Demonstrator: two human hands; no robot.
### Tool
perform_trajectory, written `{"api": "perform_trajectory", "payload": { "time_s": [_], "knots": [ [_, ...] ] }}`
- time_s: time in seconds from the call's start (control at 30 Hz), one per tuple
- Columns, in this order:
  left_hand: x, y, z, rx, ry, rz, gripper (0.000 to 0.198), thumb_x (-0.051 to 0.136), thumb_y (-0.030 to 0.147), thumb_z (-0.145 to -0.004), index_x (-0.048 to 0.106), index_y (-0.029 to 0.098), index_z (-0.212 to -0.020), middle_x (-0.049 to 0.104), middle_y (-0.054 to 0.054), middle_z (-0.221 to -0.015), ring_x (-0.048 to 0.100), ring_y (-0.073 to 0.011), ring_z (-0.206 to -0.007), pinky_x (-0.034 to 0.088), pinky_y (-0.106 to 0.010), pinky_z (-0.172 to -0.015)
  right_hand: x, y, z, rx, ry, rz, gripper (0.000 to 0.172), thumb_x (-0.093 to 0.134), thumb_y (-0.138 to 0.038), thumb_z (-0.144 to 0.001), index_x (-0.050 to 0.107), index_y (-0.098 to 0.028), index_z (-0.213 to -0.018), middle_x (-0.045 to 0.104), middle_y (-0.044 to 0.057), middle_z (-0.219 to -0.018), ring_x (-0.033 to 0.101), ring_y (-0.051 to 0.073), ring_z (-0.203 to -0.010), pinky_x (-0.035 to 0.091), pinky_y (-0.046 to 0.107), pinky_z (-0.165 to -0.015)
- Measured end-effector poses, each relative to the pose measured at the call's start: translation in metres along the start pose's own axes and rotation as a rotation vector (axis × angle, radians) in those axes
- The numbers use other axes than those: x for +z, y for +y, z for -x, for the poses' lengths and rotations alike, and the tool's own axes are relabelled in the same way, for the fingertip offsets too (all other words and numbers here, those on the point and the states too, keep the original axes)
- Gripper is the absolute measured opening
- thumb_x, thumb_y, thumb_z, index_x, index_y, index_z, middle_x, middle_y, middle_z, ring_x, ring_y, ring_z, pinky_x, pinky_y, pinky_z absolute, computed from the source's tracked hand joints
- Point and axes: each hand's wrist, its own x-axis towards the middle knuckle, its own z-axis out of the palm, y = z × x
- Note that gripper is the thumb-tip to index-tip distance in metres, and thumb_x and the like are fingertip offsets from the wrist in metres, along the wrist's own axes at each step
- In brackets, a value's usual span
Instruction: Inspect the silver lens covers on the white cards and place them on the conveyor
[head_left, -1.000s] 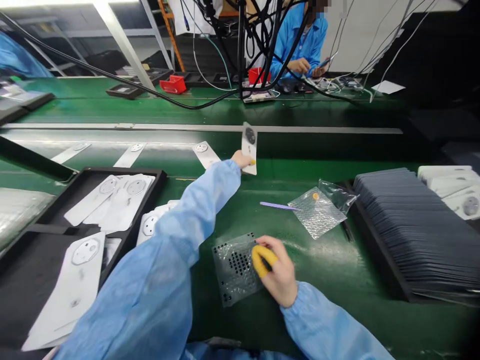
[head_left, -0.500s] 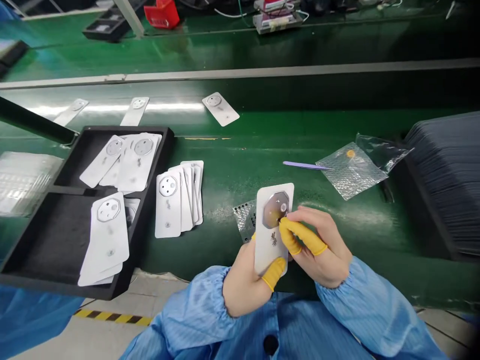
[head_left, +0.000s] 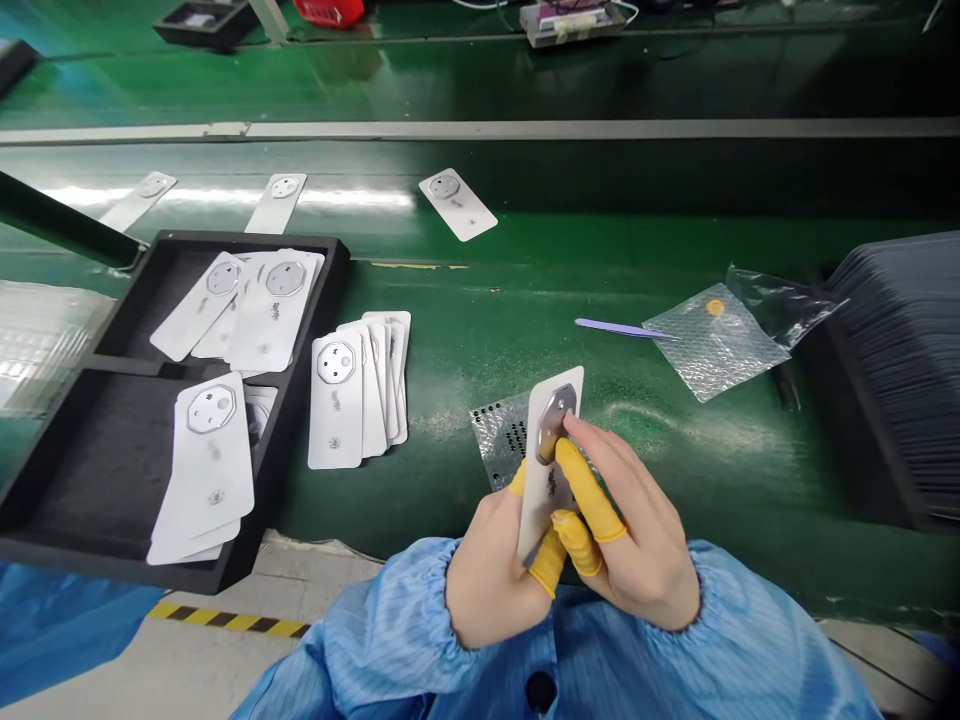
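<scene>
My left hand (head_left: 501,575) is closed around the lower part of a white phone back cover (head_left: 534,510), yellow finger cots on its thumb and a finger. The cover is upright and turned partly edge-on, with an octagonal silver camera plate (head_left: 556,425) near its top. My right hand (head_left: 634,530) has its fingers stretched out, the cotted forefinger and a bare finger touching the camera plate. Its cotted thumb is apart from the forefinger. Behind the cover lies a clear sheet with small black dots (head_left: 499,430). Purple tweezers (head_left: 615,328) rest against bubble wrap (head_left: 720,345).
At left, a black tray (head_left: 67,470) holds several covers (head_left: 274,310). A fanned stack of covers (head_left: 336,400) lies beside it. Farther back are 3 single covers (head_left: 459,205). A black box with dark sheets (head_left: 904,370) stands at right. An orange-yellow piece (head_left: 715,307) is on the bubble wrap.
The phone back cover has turned more edge-on. My right fingers have straightened from a pinch at the camera plate, and that thumb has moved down. The whole view has shifted slightly.
</scene>
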Motion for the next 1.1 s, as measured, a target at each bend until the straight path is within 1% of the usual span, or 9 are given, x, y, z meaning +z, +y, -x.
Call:
{"api": "perform_trajectory", "payload": {
  "time_s": [0.23, 0.37, 0.43, 0.57, 0.63, 0.7, 0.87, 1.0, 1.1],
  "knots": [
    [0.001, -0.005, 0.003, -0.009, 0.036, -0.081, 0.025, 0.055, 0.005, -0.074, 0.052, 0.019, -0.095, 0.065, -0.005, -0.082, 0.062, -0.0173, -0.063, 0.052, -0.027, -0.058, 0.008, -0.006, -0.001, 0.057, -0.045, -0.009, 0.063, 0.055, -0.015, -0.085, 0.033, 0.006, -0.139, 0.045, 0.03, -0.134, 0.042, 0.037, -0.129, 0.048, 0.051, -0.099],
    [-0.003, -0.014, 0.001, -0.024, 0.06, 0.1, 0.031, 0.057, 0.011, -0.08, 0.055, 0.019, -0.11, 0.068, -0.009, -0.102, 0.067, -0.0249, -0.095, 0.056, -0.036, -0.083, 0.012, 0.004, 0.002, 0.174, -0.014, -0.244, 0.058, 0.051, -0.016, -0.088, 0.034, -0.011, -0.143, 0.037, 0.02, -0.145, 0.042, 0.031, -0.132, 0.047, 0.048, -0.102],
    [-0.015, -0.02, -0.001, -0.088, 0.151, 0.247, 0.036, 0.059, 0.018, -0.084, 0.052, 0.019, -0.12, 0.066, -0.012, -0.114, 0.066, -0.027, -0.102, 0.056, -0.04, -0.087, 0.016, 0.012, 0.008, 0.271, -0.01, -0.265, 0.059, 0.054, -0.019, -0.088, 0.032, -0.017, -0.144, 0.032, 0.017, -0.149, 0.039, 0.03, -0.134, 0.043, 0.051, -0.105],
    [-0.056, -0.035, 0.001, -0.13, 0.466, 0.278, 0.085, 0.068, 0.019, -0.081, 0.014, 0.033, -0.144, 0.054, -0.013, -0.134, 0.067, -0.0267, -0.102, 0.06, -0.044, -0.081, 0.035, 0.035, 0.028, 0.309, -0.226, -0.057, 0.05, 0.06, -0.025, -0.086, 0.046, -0.017, -0.133, 0.033, 0.02, -0.149, 0.029, 0.037, -0.139, 0.036, 0.064, -0.104],
    [-0.075, -0.044, 0.005, -0.101, 0.523, 0.19, 0.109, 0.073, 0.017, -0.076, -0.008, 0.042, -0.144, 0.04, -0.012, -0.146, 0.064, -0.0271, -0.108, 0.058, -0.048, -0.087, 0.042, 0.047, 0.036, 0.262, -0.281, -0.067, 0.032, 0.055, -0.018, -0.089, 0.056, -0.019, -0.121, 0.042, 0.017, -0.144, 0.034, 0.034, -0.137, 0.039, 0.063, -0.103],
    [-0.086, -0.052, 0.008, -0.103, 0.502, 0.079, 0.113, 0.073, 0.019, -0.076, -0.014, 0.042, -0.145, 0.028, -0.013, -0.153, 0.061, -0.0292, -0.114, 0.054, -0.051, -0.093, 0.041, 0.057, 0.037, 0.227, -0.264, -0.16, 0.028, 0.052, -0.012, -0.089, 0.059, -0.02, -0.116, 0.049, 0.015, -0.139, 0.041, 0.029, -0.134, 0.043, 0.056, -0.103],
    [-0.082, -0.061, 0.003, -0.142, 0.418, -0.315, 0.098, 0.068, 0.022, -0.078, 0.002, 0.024, -0.151, 0.015, -0.014, -0.158, 0.029, -0.0335, -0.14, 0.032, -0.049, -0.112, 0.007, 0.069, 0.01, 0.174, -0.241, -0.261, 0.035, 0.054, -0.012, -0.088, 0.058, -0.025, -0.12, 0.049, 0.011, -0.14, 0.049, 0.025, -0.128, 0.049, 0.047, -0.1],
    [-0.067, -0.051, -0.008, -0.287, 0.226, -0.091, 0.046, 0.059, 0.035, -0.086, 0.059, 0.014, -0.127, 0.063, -0.013, -0.127, 0.055, -0.0306, -0.121, 0.044, -0.044, -0.103, -0.018, 0.077, -0.012, 0.048, -0.293, -0.219, 0.041, 0.057, -0.012, -0.087, 0.054, -0.024, -0.126, 0.049, 0.011, -0.139, 0.048, 0.025, -0.128, 0.049, 0.048, -0.099],
    [-0.054, -0.042, -0.013, -0.487, 0.137, 0.217, 0.047, 0.059, 0.053, -0.082, 0.075, 0.012, -0.097, 0.076, -0.012, -0.089, 0.072, -0.0275, -0.082, 0.059, -0.038, -0.073, -0.023, 0.089, -0.018, -0.026, -0.392, -0.188, 0.041, 0.052, -0.01, -0.089, 0.053, -0.023, -0.127, 0.049, 0.012, -0.139, 0.047, 0.025, -0.128, 0.05, 0.049, -0.098]
  ]
}}
